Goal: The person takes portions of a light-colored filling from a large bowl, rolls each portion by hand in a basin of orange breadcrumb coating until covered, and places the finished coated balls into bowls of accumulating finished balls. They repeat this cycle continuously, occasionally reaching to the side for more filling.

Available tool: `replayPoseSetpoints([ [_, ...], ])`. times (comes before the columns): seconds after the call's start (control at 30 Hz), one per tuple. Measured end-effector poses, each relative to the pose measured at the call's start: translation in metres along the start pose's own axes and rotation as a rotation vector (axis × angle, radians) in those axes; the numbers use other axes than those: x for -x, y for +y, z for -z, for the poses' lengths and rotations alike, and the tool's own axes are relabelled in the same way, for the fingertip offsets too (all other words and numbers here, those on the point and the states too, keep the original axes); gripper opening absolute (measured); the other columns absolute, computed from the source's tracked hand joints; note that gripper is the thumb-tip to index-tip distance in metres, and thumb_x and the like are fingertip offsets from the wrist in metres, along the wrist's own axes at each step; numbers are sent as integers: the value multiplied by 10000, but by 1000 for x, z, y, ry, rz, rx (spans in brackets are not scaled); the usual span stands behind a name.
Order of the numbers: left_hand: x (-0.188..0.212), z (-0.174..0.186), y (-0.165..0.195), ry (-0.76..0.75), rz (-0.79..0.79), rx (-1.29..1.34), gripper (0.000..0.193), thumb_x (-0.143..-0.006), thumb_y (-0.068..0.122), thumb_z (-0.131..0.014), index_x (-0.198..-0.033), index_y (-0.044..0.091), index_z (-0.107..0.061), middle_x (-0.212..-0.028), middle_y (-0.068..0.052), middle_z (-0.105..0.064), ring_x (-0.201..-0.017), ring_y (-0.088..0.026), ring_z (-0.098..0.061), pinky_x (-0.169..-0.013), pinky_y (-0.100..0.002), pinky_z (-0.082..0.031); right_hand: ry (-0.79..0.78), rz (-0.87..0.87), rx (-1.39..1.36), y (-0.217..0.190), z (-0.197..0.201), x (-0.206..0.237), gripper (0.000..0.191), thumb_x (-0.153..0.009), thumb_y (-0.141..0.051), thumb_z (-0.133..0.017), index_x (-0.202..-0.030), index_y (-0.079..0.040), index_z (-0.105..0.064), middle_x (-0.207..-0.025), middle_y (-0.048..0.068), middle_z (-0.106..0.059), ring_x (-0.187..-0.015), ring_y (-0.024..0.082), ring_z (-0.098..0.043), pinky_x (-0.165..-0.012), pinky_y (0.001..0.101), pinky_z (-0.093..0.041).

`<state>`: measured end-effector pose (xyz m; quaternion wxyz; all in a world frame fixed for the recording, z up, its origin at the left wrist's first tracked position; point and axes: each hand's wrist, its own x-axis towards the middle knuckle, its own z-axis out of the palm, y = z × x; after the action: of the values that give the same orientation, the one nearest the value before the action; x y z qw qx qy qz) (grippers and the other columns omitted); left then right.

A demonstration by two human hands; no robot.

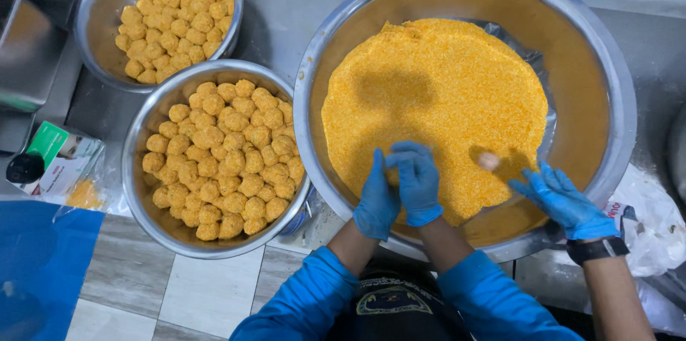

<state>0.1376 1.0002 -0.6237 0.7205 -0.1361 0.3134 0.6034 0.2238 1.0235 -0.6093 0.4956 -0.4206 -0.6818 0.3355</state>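
Food-prep kitchen: 3 steel bowls [214, 241], breaded balls [221, 162], orange crumbs [436, 98], tiled counter [207, 291].

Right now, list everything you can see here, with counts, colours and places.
large steel bowl: one, silver, centre right
crumbs: one heap, orange, in large steel bowl
pale ball: one, on crumbs
near steel bowl: one, silver, left
far steel bowl: one, silver, top left
coated balls: many, yellow-orange, in both smaller bowls
box: one, green and white, far left
plastic sheet: one, blue, lower left
plastic bag: one, white, right
co-worker's hand: one, blue glove, right
left hand, right hand: blue gloves, cupped together over crumbs
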Motion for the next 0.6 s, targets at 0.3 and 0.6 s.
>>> replayPoseSetpoints([
  [0.3, 21, -16, 10, 23, -568, -652, 609, -1021, 564, -370, -1367, 117, -598, -967, -131, -744, -931, -258, -693, -886, -393, -562, 167, -1133, -951, -10, -8, 5, 573, -1058, -602, -443, -1053, -62, -636, -1004, 106, -706, -976, 264, -649, -889, 437, -543],
  [0.6, 5, -6, -6, -281, -169, -12, 595, -1110, 585, -440, -1075, 45, -687, -1072, -166, -754, -1030, -291, -728, -984, -451, -571, 253, -180, -277, 13, 15, 7, 619, -1120, -580, -378, -1289, -30, -605, -1312, 82, -654, -1254, 204, -594, -1103, 386, -435],
])
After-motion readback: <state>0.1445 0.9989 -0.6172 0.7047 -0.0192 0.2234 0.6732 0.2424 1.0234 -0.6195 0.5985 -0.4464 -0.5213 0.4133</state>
